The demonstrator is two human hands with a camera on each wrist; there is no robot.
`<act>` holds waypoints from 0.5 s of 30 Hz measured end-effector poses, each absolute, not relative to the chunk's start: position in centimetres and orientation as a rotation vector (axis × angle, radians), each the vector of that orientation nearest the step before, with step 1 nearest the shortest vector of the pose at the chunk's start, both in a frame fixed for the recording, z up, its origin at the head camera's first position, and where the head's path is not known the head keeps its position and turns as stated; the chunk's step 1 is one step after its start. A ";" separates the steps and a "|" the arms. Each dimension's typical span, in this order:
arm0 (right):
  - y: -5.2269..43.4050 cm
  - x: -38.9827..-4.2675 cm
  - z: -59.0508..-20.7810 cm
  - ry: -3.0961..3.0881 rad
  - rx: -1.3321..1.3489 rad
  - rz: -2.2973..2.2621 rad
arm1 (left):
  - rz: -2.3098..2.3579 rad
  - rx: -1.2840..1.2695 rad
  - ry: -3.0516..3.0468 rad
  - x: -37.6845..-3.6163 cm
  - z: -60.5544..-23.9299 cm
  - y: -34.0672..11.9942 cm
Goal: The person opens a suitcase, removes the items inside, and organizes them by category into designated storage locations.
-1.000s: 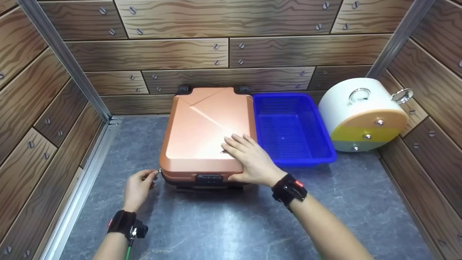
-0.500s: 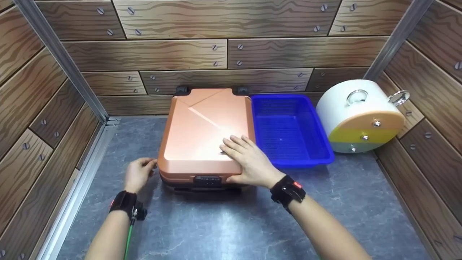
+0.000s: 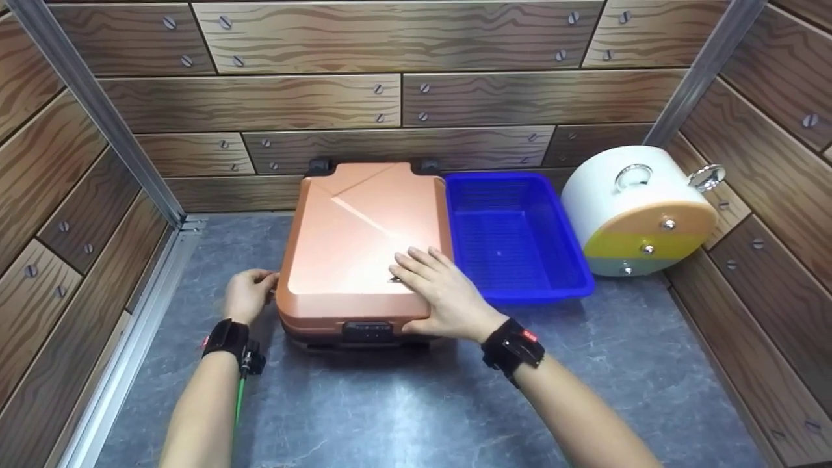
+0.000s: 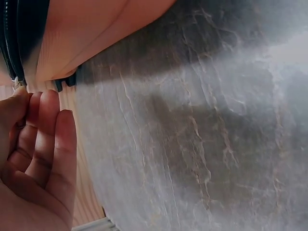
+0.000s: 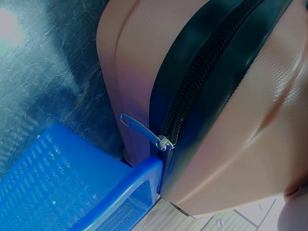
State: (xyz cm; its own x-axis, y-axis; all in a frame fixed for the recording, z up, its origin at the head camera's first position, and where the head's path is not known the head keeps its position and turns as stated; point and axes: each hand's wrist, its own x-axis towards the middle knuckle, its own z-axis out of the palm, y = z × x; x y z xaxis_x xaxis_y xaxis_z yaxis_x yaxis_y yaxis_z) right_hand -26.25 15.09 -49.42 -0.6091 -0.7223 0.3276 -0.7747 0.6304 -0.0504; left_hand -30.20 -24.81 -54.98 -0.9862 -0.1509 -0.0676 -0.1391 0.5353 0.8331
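Observation:
A rose-gold hard-shell suitcase [image 3: 364, 227] lies flat, its black lock [image 3: 368, 331] facing me. At its left side my left hand [image 3: 247, 296] pinches a small zipper pull [image 4: 18, 83] between thumb and forefinger; the left wrist view shows the black zipper tape [image 4: 26, 29] running up from it. My right hand [image 3: 448, 296] rests with spread fingers on the front right part of the lid. Along the suitcase's right side, another zipper pull [image 5: 139, 129] hangs from the closed-looking zipper teeth [image 5: 202, 62], close to the blue basket's rim.
A blue plastic basket [image 3: 578, 292] stands against the suitcase's right side. Farther right is a white rounded drawer box [image 3: 617, 175] with orange, yellow and green fronts. Wood-patterned walls [image 3: 325, 97] enclose the grey marbled tabletop [image 3: 377, 416]. A green cable [image 3: 240, 396] trails from the left wristband.
My left hand has slid away from me along the suitcase's left side, from its front corner towards the back, with the zipper pull. The right hand stays on the lid.

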 end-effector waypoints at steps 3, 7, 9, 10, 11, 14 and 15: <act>15.1 -26.3 -49.5 -2.578 1.214 0.270 | -1.493 0.271 -2.733 -30.4 -55.0 -24.7; 15.1 -26.3 -49.4 -2.580 1.209 0.273 | -1.444 0.234 -2.727 -30.5 -55.0 -24.4; 15.1 -26.3 -49.4 -2.579 1.209 0.280 | -1.399 0.200 -2.738 -30.4 -54.8 -24.5; 15.1 -26.3 -49.4 -2.577 1.210 0.285 | -1.376 0.180 -2.744 -30.4 -54.5 -24.5; 15.1 -26.3 -49.4 -2.570 1.212 0.291 | -1.368 0.163 -2.747 -30.3 -54.2 -24.6; 15.1 -26.3 -49.5 -2.540 1.222 0.312 | -1.397 0.107 -2.719 -30.0 -52.8 -24.7; 15.1 -26.3 -49.5 -2.530 1.225 0.317 | -1.420 0.061 -2.694 -29.9 -52.2 -24.6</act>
State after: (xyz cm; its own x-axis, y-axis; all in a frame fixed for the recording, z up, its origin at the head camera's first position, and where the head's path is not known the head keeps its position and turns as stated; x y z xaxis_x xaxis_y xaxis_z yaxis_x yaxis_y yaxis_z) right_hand -26.34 15.09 -49.54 -0.5856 -0.7215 0.3694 -0.7903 0.6095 -0.0624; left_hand -29.86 -24.61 -52.22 -0.9946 -0.0800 0.0657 0.0089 0.5657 0.8246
